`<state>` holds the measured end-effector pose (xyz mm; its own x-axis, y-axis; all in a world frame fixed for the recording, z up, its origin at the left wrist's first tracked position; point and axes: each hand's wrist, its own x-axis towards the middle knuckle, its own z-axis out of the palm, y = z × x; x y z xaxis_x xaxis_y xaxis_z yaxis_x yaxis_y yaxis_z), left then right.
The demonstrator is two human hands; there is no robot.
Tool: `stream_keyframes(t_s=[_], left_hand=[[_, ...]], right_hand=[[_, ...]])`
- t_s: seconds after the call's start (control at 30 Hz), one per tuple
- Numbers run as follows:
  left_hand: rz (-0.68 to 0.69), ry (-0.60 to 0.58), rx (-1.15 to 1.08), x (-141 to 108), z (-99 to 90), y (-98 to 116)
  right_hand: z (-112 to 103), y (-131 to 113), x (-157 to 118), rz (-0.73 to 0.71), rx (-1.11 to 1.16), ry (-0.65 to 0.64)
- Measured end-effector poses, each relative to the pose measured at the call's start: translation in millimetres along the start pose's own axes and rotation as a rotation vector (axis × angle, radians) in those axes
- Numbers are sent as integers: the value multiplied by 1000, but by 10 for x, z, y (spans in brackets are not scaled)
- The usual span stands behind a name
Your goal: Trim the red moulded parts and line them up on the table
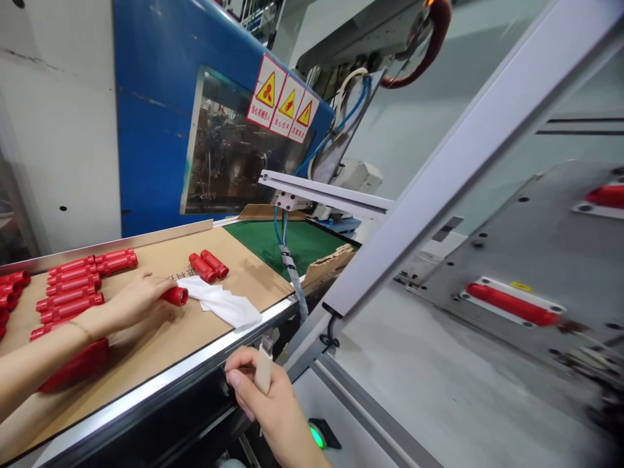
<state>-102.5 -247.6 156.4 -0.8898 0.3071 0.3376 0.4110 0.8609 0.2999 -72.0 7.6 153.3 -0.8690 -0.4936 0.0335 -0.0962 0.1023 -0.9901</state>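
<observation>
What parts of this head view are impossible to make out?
- Red tube: mostly hidden under the left hand.
- Pale tool: lower end hidden in the right hand.
- Warning signs: text too small.
- Red tubes at left: cut off by the edge.
- Machine at right: blurred.

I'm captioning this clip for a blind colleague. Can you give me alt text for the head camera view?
The left hand grips a red plastic tube on a cardboard-covered workbench, beside a white cloth and rows of matching red tubes. The right hand holds a small beige-handled tool below the bench edge. Behind stands a blue machine with yellow warning labels.
</observation>
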Motion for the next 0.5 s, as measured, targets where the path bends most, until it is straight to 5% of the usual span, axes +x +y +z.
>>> stream_keyframes(t_s=[0.17,0.33,0.5], left_hand=[[-20,160,-164,-708,3,564],[-92,347,-750,-1154,255,1033],[-149,171,-883,-1303,477,1021]], right_hand=[[119,-114,-27,-78,7,46],[337,-355,-63,-113,-8,-245],[498,-349,-128,-99,-235,-397]])
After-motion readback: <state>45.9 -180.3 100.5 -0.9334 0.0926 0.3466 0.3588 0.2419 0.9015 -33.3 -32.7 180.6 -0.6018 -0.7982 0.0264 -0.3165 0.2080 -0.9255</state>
